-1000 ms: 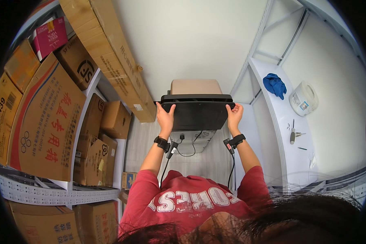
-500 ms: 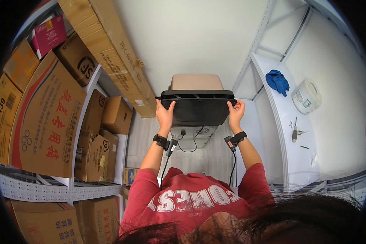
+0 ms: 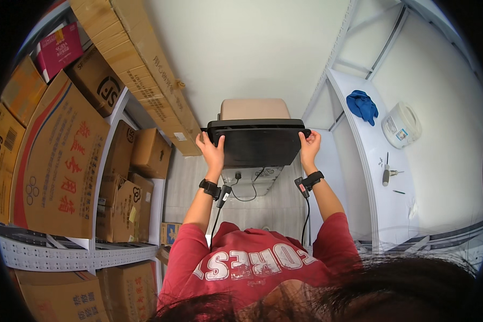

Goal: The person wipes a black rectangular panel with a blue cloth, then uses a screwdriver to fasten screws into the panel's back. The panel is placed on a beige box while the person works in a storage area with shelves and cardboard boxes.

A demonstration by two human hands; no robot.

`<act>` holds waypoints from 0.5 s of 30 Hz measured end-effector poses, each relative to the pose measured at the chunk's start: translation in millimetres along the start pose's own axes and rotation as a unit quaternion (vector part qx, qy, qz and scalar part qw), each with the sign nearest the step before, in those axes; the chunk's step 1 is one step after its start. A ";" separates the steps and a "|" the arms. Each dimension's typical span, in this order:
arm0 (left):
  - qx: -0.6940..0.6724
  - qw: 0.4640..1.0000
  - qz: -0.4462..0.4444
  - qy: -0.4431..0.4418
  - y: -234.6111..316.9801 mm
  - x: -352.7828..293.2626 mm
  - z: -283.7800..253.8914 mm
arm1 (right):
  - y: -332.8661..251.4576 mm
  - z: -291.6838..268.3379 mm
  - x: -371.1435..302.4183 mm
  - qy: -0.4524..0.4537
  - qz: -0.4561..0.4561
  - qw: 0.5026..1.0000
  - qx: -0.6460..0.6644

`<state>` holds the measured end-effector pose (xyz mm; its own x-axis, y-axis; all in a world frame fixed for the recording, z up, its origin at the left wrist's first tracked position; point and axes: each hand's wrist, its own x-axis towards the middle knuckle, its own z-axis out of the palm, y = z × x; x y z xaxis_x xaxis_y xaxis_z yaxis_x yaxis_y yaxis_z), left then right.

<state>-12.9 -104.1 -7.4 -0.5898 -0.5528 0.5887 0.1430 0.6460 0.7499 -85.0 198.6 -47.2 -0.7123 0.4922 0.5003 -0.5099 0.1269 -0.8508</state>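
Note:
A boxy appliance with a beige rounded body (image 3: 255, 109) and a black rim (image 3: 257, 124) stands in front of me. Along its near side, a black front panel (image 3: 260, 147) slants downward. My left hand (image 3: 212, 153) straddles the panel's left edge, thumb on its face and fingers at the side. At the upper right corner, my right hand (image 3: 309, 147) pinches the panel between thumb and fingers. Below it, a black plug with a cord (image 3: 238, 176) hangs in front of a pale box (image 3: 265, 181) under the appliance.
Shelves on the left hold several cardboard boxes (image 3: 64, 161). A tall carton (image 3: 145, 75) leans by the wall. On the right shelf (image 3: 367, 161) are a blue cloth (image 3: 363, 107), a white bucket (image 3: 402, 126) and a grey-handled power screwdriver (image 3: 386, 176).
The gap with light slots between the black rim and the front panel has narrowed. My left hand's fingers have spread a little, and the whole view has shifted slightly.

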 end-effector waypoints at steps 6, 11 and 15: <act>-0.003 1.000 -0.012 -0.016 7.4 -1.5 -10.8 | -2.2 5.8 3.2 -0.011 -0.021 0.999 -0.031; 0.030 0.999 0.020 -0.016 7.4 3.2 -17.7 | -3.2 9.8 1.0 -0.012 -0.023 0.999 -0.024; 0.042 0.999 0.022 -0.010 3.8 4.3 -16.5 | -4.2 11.9 3.5 -0.020 -0.024 0.999 -0.021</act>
<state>-1.8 -112.7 3.0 -0.6001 -0.5123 0.6144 0.1034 0.7119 0.6946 -91.2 189.5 -40.0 -0.7066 0.4505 0.5457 -0.5233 0.1863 -0.8315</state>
